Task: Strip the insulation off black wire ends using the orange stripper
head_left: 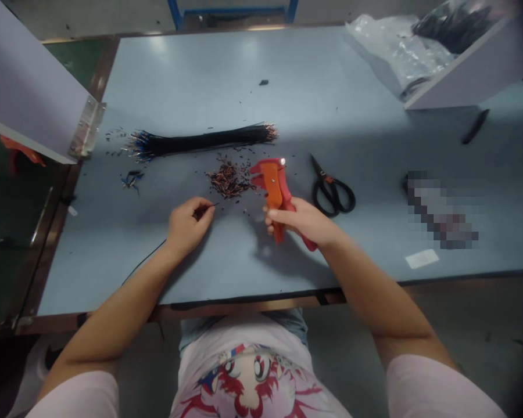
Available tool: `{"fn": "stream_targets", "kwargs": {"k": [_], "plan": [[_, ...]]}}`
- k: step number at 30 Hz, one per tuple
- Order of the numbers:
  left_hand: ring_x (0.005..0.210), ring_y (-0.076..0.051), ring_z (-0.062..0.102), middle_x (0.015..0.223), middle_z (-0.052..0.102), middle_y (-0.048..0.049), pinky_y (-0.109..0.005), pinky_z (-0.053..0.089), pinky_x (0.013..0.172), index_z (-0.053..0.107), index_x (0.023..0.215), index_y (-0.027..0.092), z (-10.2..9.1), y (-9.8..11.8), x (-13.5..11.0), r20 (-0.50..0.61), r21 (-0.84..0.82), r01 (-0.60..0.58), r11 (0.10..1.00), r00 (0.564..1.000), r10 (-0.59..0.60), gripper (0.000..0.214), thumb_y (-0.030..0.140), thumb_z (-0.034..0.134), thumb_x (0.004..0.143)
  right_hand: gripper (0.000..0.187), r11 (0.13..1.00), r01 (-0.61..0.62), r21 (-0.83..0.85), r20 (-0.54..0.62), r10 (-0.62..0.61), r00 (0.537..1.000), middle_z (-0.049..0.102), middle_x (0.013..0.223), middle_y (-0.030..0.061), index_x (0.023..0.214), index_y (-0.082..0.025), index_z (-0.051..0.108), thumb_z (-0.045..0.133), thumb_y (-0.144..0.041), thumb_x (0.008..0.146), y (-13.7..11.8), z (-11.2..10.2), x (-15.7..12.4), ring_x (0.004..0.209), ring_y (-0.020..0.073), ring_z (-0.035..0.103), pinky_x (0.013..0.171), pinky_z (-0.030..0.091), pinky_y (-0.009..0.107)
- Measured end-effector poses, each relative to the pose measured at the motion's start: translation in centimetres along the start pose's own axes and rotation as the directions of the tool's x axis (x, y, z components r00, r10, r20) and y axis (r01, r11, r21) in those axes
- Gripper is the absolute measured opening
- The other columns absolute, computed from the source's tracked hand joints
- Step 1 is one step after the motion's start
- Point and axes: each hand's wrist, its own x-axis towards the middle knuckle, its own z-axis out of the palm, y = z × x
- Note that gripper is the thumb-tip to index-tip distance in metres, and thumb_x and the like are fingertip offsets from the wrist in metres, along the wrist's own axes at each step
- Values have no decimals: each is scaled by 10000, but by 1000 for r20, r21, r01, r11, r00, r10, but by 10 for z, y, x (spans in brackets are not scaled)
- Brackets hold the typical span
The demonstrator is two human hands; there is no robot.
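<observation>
Between its fingertips my left hand pinches a thin black wire, one end poking out to the right and the rest trailing back under my forearm. Wrapped round the handles of an orange and red wire stripper is my right hand. The tool's jaws point left, apart from the wire end. Just left of the jaws lies a heap of copper and black wire scraps. Behind it rests a long bundle of black wires, with blue pieces at the left end and bare copper at the right.
Black-handled scissors lie right of my right hand. Further right are a blurred-out object and a white label. Clear plastic bags sit at the back right beside a white panel. Another panel stands at left.
</observation>
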Motion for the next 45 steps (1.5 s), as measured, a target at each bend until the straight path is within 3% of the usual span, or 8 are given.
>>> {"fn": "stream_targets", "kwargs": {"k": [3,7,14,19,24,30,39,45], "plan": [[701,-146,555,776,647,-34,-261,404,676,641,831,164,-1,-3,2,0,98,-90,991,996,91,153,254,520,811,255,933,-78,352,-9,87,996,596,749,31,875,-158,552,643,-360,748,10,2,9,648,164,593,668,520,353],[764,-159,560,825,638,-50,-266,398,709,627,861,165,1,-2,0,47,216,-238,947,971,233,169,249,481,848,260,830,-178,528,31,191,981,627,725,19,863,-156,585,709,-279,670,20,8,17,626,172,619,660,538,374],[810,-183,566,854,640,-63,-291,391,695,602,875,165,4,3,-5,244,305,-373,876,920,306,175,232,440,884,213,819,-219,531,33,239,971,702,821,76,881,-155,620,694,-235,698,23,9,17,751,230,691,731,545,400],[795,-190,560,813,636,-60,-314,393,701,585,846,152,8,3,-4,231,333,-403,853,912,340,196,238,417,900,191,848,-234,476,118,202,972,689,1020,140,908,-157,631,664,-254,746,24,10,21,1008,309,646,814,520,451],[945,-203,558,947,646,-74,-318,405,804,591,862,157,15,0,-2,156,314,-442,840,897,413,196,233,415,904,281,865,-72,497,110,19,994,619,1189,131,972,-171,624,699,-204,703,29,16,30,1162,308,546,837,517,442],[821,-174,582,886,639,-66,-274,402,684,597,901,180,3,-2,-5,21,364,-308,879,946,323,225,251,385,914,229,817,-28,576,144,-68,987,659,1072,89,918,-161,646,682,-214,698,36,12,28,924,251,652,763,539,393],[779,-150,590,850,639,-37,-242,402,654,580,895,184,25,19,-10,371,202,-508,837,831,414,171,225,414,896,139,609,-10,793,-1,18,1000,679,787,53,851,-135,629,583,-197,736,40,3,39,755,186,656,773,528,347],[823,-192,608,964,641,-72,-261,391,595,585,941,185,34,26,28,253,395,-389,832,917,309,178,231,419,896,149,590,62,805,-43,-46,998,674,790,38,853,-153,610,603,-218,719,38,-2,40,760,179,650,785,522,344]]}}
